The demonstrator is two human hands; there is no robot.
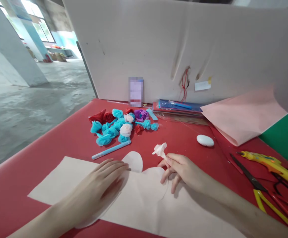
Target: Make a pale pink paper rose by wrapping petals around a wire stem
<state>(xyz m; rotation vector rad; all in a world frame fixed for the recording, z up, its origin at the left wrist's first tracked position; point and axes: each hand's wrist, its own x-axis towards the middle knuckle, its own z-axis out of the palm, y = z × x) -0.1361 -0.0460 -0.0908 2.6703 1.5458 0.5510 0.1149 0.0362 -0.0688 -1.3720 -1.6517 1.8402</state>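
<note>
My left hand (98,190) lies flat, fingers stretched out, on a pale pink paper sheet (59,180) spread over the red table (34,155). A rounded cut-out piece of the same paper (134,161) sits just beyond its fingertips. My right hand (181,170) pinches a small rolled pale pink paper flower (160,149) between thumb and forefinger, held just above the sheet, with its other fingers resting on the paper.
A pile of blue, red, white and purple paper flowers (120,125) lies further back, with a light blue pen (111,150) before it. A white oval object (205,140), pink paper sheets (243,115), yellow-handled scissors (258,188) and a yellow glue gun (272,165) sit right. A white board (183,46) stands behind.
</note>
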